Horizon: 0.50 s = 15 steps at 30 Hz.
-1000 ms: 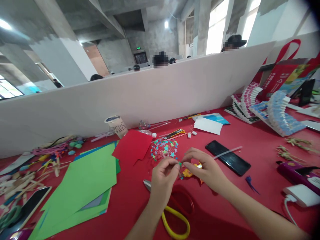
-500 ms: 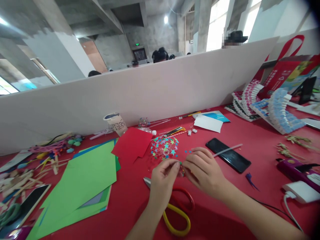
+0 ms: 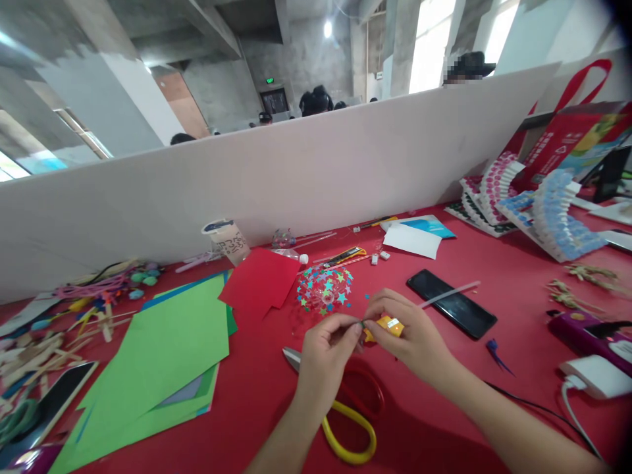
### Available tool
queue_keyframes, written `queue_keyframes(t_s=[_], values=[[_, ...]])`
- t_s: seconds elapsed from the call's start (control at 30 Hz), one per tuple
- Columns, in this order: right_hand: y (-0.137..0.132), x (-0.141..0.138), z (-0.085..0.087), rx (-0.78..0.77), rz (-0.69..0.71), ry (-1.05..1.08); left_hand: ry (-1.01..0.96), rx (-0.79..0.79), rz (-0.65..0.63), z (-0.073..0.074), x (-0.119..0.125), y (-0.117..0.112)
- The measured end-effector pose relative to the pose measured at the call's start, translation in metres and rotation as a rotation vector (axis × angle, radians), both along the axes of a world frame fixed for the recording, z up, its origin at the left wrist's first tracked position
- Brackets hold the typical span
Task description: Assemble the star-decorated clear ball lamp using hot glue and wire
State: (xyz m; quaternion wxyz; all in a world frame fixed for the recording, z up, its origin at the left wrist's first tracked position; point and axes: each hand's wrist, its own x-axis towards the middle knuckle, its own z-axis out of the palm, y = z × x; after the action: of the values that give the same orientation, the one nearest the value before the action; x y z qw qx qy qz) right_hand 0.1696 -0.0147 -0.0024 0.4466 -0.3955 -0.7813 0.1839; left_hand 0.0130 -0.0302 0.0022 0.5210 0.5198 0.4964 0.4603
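My left hand is closed in a pinch, with a tiny green piece, perhaps a star sequin, showing at its fingertips. My right hand grips a small yellow object with a white patch, its exact kind unclear. The fingertips of both hands nearly meet around the green piece. Just beyond them stands a clear plastic dome dotted with coloured stars. Scissors with one red and one yellow handle loop lie under and beside my left wrist, blades partly hidden by it.
Green paper sheets and red paper lie left. A paper cup, a utility knife and a white card sit near the partition. A phone and a white adapter are right.
My right hand has turned, and the yellow object in it now shows clearly. The fingertips remain close together in about the same place. The view has shifted slightly.
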Motion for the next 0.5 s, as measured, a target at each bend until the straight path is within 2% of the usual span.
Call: queue_keyframes(t_s=[0.13,0.23,0.37,0.5], values=[[0.002,0.001,0.002,-0.167,-0.008,-0.012,0.032,-0.001,-0.017,-0.001,0.002,0.002],[0.008,0.015,-0.005,-0.264,-0.070,-0.098,0.050,0.004,0.010,-0.001,-0.002,0.005],[0.017,0.049,-0.038,-0.421,-0.275,-0.285,0.058,0.030,0.097,-0.006,-0.014,0.011],[0.019,0.070,-0.079,-0.613,-0.226,-0.390,0.057,0.037,0.138,-0.013,-0.024,0.017]])
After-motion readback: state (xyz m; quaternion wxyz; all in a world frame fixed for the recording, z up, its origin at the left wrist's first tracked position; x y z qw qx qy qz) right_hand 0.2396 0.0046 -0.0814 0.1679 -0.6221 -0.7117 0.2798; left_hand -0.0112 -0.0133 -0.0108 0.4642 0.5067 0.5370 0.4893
